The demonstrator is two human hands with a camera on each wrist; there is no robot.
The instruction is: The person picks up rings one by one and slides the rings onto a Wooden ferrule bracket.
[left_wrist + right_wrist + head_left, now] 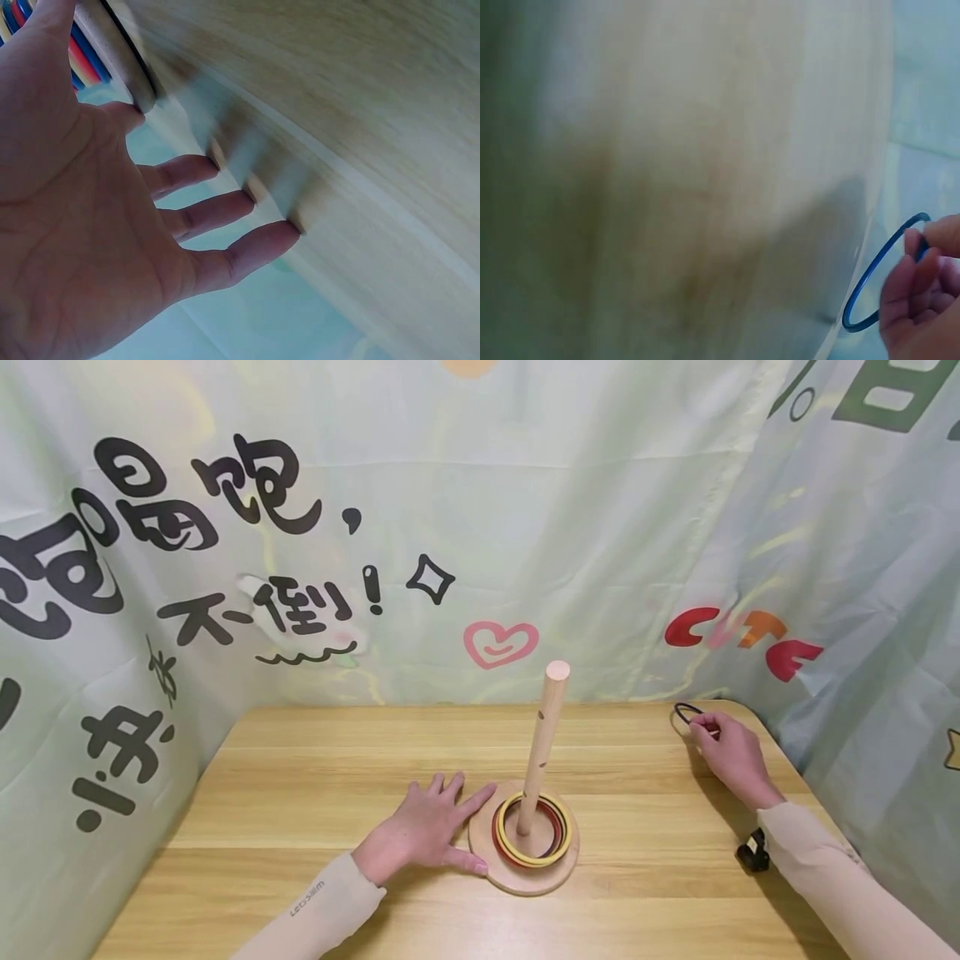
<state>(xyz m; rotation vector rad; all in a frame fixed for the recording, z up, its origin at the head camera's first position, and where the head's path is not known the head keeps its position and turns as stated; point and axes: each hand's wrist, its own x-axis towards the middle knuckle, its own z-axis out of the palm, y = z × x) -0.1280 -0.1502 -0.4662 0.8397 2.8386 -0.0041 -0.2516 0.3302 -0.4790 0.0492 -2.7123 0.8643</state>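
Bracing round wooden base (525,875) with left hand (423,833), fingers straight and spread, flat on light wooden table (300,793); yellow and red rings (534,832) already stacked around upright wooden peg (544,745); farther off, right hand (731,756) pinches thin dark blue ring (686,713) near table's far right edge. We judge pickup step in hand; next move calls for lifting ring, carrying it over peg top. Right wrist view shows ring (877,281) blue between fingertips (922,255); head view reads it near black; left wrist view reveals blue rings in stack.
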